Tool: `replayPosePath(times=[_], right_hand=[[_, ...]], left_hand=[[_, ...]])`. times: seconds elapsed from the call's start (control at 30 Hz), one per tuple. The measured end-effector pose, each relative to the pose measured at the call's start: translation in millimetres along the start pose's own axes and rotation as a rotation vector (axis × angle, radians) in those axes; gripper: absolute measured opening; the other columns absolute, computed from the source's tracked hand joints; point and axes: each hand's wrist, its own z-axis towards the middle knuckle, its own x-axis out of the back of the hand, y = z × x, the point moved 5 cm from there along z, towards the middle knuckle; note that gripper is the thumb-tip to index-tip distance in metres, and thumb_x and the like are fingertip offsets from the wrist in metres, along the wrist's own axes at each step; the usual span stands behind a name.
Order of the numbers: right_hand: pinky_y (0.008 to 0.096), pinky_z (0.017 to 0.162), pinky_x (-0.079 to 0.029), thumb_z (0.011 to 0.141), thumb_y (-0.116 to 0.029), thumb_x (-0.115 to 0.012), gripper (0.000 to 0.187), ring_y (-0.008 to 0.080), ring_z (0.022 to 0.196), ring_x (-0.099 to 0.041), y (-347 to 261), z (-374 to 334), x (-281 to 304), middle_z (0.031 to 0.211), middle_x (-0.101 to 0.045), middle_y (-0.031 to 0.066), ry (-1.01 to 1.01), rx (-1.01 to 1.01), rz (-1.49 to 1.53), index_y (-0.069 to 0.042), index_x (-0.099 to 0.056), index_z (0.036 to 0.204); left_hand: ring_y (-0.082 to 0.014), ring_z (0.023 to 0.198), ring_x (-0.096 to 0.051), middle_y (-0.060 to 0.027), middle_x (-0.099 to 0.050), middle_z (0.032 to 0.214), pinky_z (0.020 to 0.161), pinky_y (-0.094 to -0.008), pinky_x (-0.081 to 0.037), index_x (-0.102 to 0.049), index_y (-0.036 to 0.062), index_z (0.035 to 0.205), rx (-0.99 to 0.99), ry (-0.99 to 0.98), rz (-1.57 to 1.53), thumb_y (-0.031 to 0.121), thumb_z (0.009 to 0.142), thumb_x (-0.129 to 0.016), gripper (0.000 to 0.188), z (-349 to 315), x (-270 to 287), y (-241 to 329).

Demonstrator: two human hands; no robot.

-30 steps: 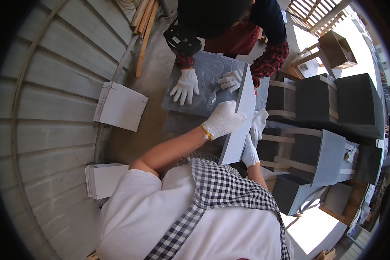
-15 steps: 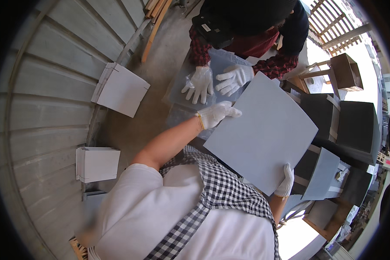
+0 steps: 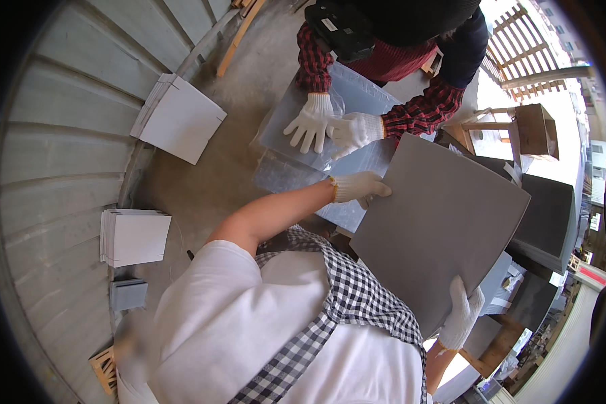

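Observation:
A large flat grey board (image 3: 441,225) is held tilted between my two gloved hands. My left hand (image 3: 360,188) grips its left edge, thumb on the face and fingers behind it. At the near right edge, my right hand (image 3: 462,315) is closed round the board, palm on the side and fingers over the face. Left of the board, a table (image 3: 276,175) carries a stack of grey-blue boards in clear plastic film (image 3: 283,128). Across it, a co-worker's gloved left hand (image 3: 357,131) and gloved right hand (image 3: 311,124) rest on the film.
White folded cartons (image 3: 182,121) lean at the metal wall on the left, with a second white bundle (image 3: 138,237) nearer. Dark grey stacks (image 3: 545,212) stand at the right, and a brown cardboard box (image 3: 536,131) sits behind them. The co-worker (image 3: 404,67) leans over from the far side.
The board has moved right and tipped, so its face looks darker. Both my hands have moved right with it. The co-worker's two hands have come together over the film.

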Motion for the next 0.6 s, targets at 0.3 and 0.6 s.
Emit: replayPosePath(times=[0.3,0.6], right_hand=[[0.0295,0.071,-0.044,0.087,-0.021,-0.069,0.028,0.0113,0.078,-0.050,-7,13,-24,0.083,-0.062,0.0014,-0.131,0.036,-0.161,0.005,-0.067,0.098],[0.0292,0.070,-0.043,0.086,-0.023,-0.069,0.030,0.0106,0.077,-0.048,-29,29,-40,0.079,-0.059,0.0006,-0.132,0.071,-0.190,0.005,-0.066,0.096]], left_hand=[[-0.0333,0.097,-0.064,-0.0119,-0.069,0.104,0.087,-0.0440,-0.052,-0.068,0.0077,0.116,-0.427,1.099,1.088,0.023,0.087,-0.064,0.033,-90,139,-34],[-0.0365,0.127,-0.048,-0.0144,-0.058,0.131,0.101,-0.0507,-0.040,-0.058,0.0102,0.132,-0.402,1.049,1.274,0.034,0.083,-0.070,0.056,-48,137,-23]])
